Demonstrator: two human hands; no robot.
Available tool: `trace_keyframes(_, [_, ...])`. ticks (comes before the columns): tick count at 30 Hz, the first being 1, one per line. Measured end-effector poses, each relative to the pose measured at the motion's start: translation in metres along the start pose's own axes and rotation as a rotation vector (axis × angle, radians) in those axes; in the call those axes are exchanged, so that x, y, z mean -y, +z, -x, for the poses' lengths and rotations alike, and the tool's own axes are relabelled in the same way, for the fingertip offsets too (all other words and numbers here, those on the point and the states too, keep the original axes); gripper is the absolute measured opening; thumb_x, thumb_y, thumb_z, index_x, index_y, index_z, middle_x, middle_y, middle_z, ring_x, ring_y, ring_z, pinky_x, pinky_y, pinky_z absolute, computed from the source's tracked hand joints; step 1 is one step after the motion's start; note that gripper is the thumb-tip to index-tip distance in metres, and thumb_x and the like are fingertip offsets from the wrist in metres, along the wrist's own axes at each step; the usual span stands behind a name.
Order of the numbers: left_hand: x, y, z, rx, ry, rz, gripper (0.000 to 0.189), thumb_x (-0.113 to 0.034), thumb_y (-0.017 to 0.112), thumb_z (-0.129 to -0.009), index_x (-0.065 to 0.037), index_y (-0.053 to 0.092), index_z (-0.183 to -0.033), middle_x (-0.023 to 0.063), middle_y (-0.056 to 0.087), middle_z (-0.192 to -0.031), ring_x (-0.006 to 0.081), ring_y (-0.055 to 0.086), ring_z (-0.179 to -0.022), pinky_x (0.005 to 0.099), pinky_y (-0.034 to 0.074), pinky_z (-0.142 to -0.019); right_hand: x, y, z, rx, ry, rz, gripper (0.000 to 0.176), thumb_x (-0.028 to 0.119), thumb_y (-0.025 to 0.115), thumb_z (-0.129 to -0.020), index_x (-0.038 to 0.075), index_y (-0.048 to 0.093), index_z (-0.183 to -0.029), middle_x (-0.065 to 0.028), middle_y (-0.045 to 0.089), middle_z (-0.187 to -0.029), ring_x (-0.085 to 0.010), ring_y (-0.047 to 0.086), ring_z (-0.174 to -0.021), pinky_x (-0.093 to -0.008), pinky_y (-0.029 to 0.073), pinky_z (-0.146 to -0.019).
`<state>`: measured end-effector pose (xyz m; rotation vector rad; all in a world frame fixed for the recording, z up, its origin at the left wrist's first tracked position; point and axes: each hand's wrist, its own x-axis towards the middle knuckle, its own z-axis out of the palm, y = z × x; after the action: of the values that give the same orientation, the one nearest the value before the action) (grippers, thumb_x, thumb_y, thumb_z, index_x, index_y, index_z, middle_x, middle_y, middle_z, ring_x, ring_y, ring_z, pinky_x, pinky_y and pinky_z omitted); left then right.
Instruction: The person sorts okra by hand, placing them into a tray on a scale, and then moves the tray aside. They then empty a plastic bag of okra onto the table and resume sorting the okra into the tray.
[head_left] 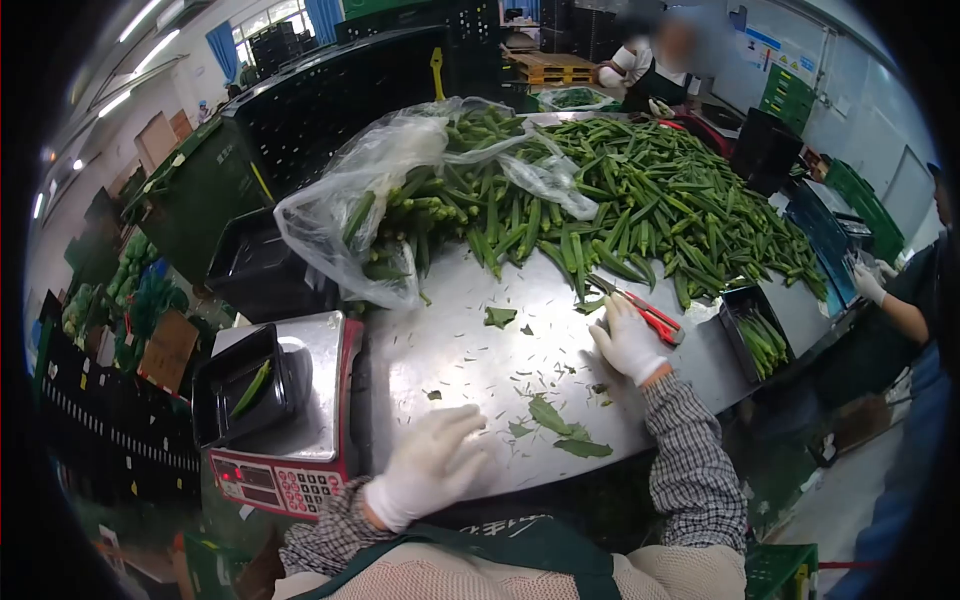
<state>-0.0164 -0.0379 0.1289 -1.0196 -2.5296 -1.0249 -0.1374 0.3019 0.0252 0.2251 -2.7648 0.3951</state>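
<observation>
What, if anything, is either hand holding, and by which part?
The right hand is at the red-handled shears, fingers by the handles' blade end; whether it grips them cannot be told. The left hand holds nothing visible.

The right hand (630,345) seemingly holds red-handled scissors (662,322) beside okra (655,200).
</observation>
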Motion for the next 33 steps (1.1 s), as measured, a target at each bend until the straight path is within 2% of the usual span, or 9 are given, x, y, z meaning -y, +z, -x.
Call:
trace_keyframes(3, [0.003, 0.034, 0.005, 0.070, -0.026, 0.164, 0.038, -0.013, 0.068, -0.075, -0.003, 0.057, -0.110, 0.0166, 0.058, -0.109, 0.0323, 0.058, -0.098, 0.0378, 0.047, -0.086, 0.005, 0.000, -0.026, 0.247, 0.061, -0.106, 0.052, 0.035, 0.054, -0.085, -0.006, 0.046, -0.115, -0.0243, 0.048, -0.121, -0.0375, 0.043, -0.116, -0.0419, 0.033, -0.100])
trace_keyframes(4, [0.006, 0.039, 0.007, 0.072, -0.040, 0.196, 0.037, -0.012, 0.068, -0.075, -0.003, 0.058, -0.109, 0.0162, 0.059, -0.109, 0.0320, 0.058, -0.098, 0.0376, 0.047, -0.086, 0.008, 0.006, -0.021, 0.114, -0.071, -0.048, 0.047, 0.035, 0.052, -0.086, -0.004, 0.049, -0.112, -0.0233, 0.050, -0.118, -0.0371, 0.047, -0.111, -0.0409, 0.037, -0.096])
trace_keyframes(6, [0.011, 0.049, 0.010, 0.077, -0.072, 0.267, 0.035, -0.010, 0.067, -0.075, -0.003, 0.059, -0.108, 0.0154, 0.059, -0.110, 0.0313, 0.058, -0.098, 0.0371, 0.047, -0.085, 0.009, -0.002, -0.021, 0.329, -0.087, -0.255, 0.044, 0.034, 0.052, -0.086, -0.002, 0.053, -0.110, -0.0218, 0.055, -0.113, -0.0365, 0.051, -0.107, -0.0404, 0.040, -0.093])
trace_keyframes(7, [0.009, 0.051, 0.010, 0.047, -0.102, 0.264, 0.030, -0.008, 0.067, -0.074, -0.004, 0.061, -0.104, 0.0138, 0.061, -0.107, 0.0301, 0.059, -0.097, 0.0360, 0.048, -0.085, 0.008, 0.005, -0.013, 0.109, -0.129, -0.281, 0.037, 0.031, 0.053, -0.086, 0.001, 0.058, -0.106, -0.0189, 0.058, -0.108, -0.0349, 0.055, -0.101, -0.0401, 0.045, -0.087])
trace_keyframes(11, [0.021, 0.077, 0.024, 0.011, -0.066, 0.305, 0.026, 0.002, 0.064, -0.071, -0.002, 0.062, -0.096, 0.0146, 0.062, -0.105, 0.0277, 0.063, -0.093, 0.0344, 0.050, -0.080, -0.012, -0.004, -0.026, -0.052, 0.047, -0.302, 0.024, 0.021, 0.055, -0.083, 0.006, 0.064, -0.100, -0.0148, 0.060, -0.103, -0.0319, 0.059, -0.094, -0.0402, 0.048, -0.081])
trace_keyframes(22, [0.040, 0.104, 0.019, 0.009, -0.042, 0.453, 0.018, -0.002, 0.065, -0.073, -0.004, 0.064, -0.091, 0.0119, 0.064, -0.096, 0.0271, 0.063, -0.089, 0.0343, 0.051, -0.076, -0.019, 0.030, -0.078, 0.021, -0.102, 0.248, 0.021, 0.017, 0.057, -0.072, 0.010, 0.068, -0.089, -0.0095, 0.057, -0.103, -0.0273, 0.051, -0.100, -0.0406, 0.041, -0.084])
trace_keyframes(26, [0.041, 0.104, 0.020, 0.021, -0.105, 0.464, 0.018, -0.002, 0.065, -0.072, -0.003, 0.065, -0.090, 0.0119, 0.064, -0.097, 0.0277, 0.062, -0.089, 0.0357, 0.050, -0.077, 0.000, -0.003, -0.041, 0.157, -0.224, -0.100, 0.015, 0.008, 0.055, -0.074, 0.005, 0.068, -0.082, -0.0103, 0.061, -0.100, -0.0292, 0.053, -0.099, -0.0411, 0.041, -0.088])
trace_keyframes(30, [0.038, 0.100, 0.017, -0.013, -0.073, 0.433, 0.018, 0.000, 0.066, -0.071, -0.001, 0.065, -0.089, 0.0139, 0.065, -0.092, 0.0287, 0.064, -0.083, 0.0364, 0.051, -0.076, -0.011, -0.034, -0.025, -0.121, -0.015, -0.335, 0.025, 0.001, 0.056, -0.074, 0.004, 0.063, -0.098, -0.0146, 0.058, -0.103, -0.0343, 0.053, -0.099, -0.0419, 0.044, -0.086])
trace_keyframes(33, [0.040, 0.102, 0.017, -0.006, -0.090, 0.422, 0.018, -0.001, 0.067, -0.071, -0.001, 0.065, -0.089, 0.0139, 0.065, -0.092, 0.0293, 0.064, -0.084, 0.0377, 0.051, -0.077, -0.011, -0.075, -0.024, -0.491, -0.007, -0.248, 0.045, -0.005, 0.055, -0.077, 0.002, 0.051, -0.120, -0.0153, 0.053, -0.117, -0.0268, 0.055, -0.099, -0.0356, 0.045, -0.085])
